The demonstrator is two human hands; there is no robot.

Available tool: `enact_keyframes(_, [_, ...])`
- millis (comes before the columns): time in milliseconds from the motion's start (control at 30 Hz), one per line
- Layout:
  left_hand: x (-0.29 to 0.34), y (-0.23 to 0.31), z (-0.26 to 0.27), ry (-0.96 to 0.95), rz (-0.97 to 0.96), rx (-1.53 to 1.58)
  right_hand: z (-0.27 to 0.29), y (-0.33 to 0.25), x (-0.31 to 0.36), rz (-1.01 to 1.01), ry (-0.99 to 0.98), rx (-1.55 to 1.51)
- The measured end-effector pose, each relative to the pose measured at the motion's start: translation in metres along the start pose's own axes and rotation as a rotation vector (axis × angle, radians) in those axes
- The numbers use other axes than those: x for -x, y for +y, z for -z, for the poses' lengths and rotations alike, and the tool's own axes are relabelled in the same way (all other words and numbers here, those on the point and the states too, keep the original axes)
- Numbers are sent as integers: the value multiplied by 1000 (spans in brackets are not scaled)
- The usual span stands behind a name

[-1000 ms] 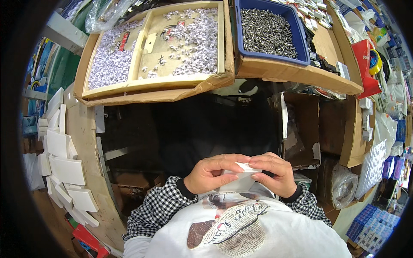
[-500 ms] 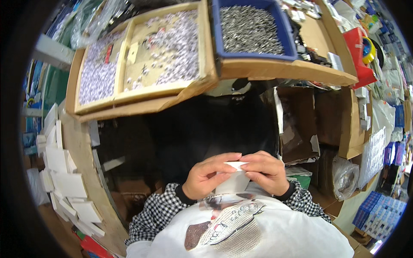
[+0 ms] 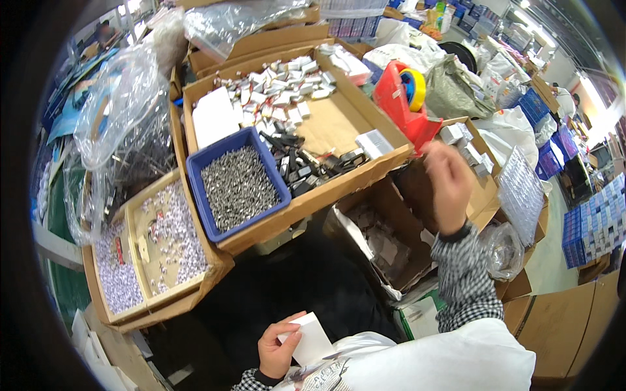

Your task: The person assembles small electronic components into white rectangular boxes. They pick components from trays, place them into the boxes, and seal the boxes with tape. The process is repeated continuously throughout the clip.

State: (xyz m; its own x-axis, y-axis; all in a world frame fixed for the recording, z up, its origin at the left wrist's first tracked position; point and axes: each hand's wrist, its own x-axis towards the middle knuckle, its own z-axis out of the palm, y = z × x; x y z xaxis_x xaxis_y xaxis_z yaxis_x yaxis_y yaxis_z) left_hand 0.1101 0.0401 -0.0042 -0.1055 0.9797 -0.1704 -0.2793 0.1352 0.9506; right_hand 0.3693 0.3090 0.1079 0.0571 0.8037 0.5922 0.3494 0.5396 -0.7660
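Observation:
My left hand (image 3: pixel 278 344), low in the middle, pinches a flat white piece (image 3: pixel 312 339), a thin box or folded card, by its left edge. My right hand (image 3: pixel 451 184) is raised at the right, off the white piece, and blurred by motion; whether its fingers hold anything cannot be made out. Nearest to it are a red tape dispenser (image 3: pixel 399 104) with a yellow-rimmed roll (image 3: pixel 413 90), and several small grey-white boxes (image 3: pixel 466 144) in a cardboard carton.
A blue bin (image 3: pixel 285 195) of small metal parts stands in a cardboard tray with white and black pieces. Left of it, a wooden divided tray (image 3: pixel 135 241) holds tiny pale parts. An open carton (image 3: pixel 398 287) sits below. Bubble wrap (image 3: pixel 520 184) leans at the right.
My right hand has let go of the white piece and swung up and right. My left hand still grips it. The view has turned to the right, showing more of the room.

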Motion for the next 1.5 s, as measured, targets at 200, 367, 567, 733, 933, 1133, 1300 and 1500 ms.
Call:
enact_keyframes(200, [1, -2, -6, 86, 1, 40, 33, 48, -96, -359, -68, 40])
enact_keyframes(367, [2, -7, -5, 80, -35, 54, 34, 54, -100, -520, -193, -54])
enact_keyframes(567, [4, -9, -1, 61, -54, 25, 29, 46, -101, -502, -141, -294])
enact_keyframes(733, [6, -9, -1, 61, -52, 53, 29, 31, -101, -472, -86, -351])
enact_keyframes(933, [9, -10, -3, 49, -62, 107, 32, 31, -79, -595, -13, -344])
enact_keyframes(1133, [8, -8, -3, 43, -52, 114, 38, 38, -52, -680, -63, -535])
enact_keyframes(1300, [8, -7, -4, 44, -55, 89, 32, 55, -45, -658, -27, -702])
enact_keyframes(1500, [8, 4, -10, 80, -119, -22, -5, 63, -23, -799, 74, -950])
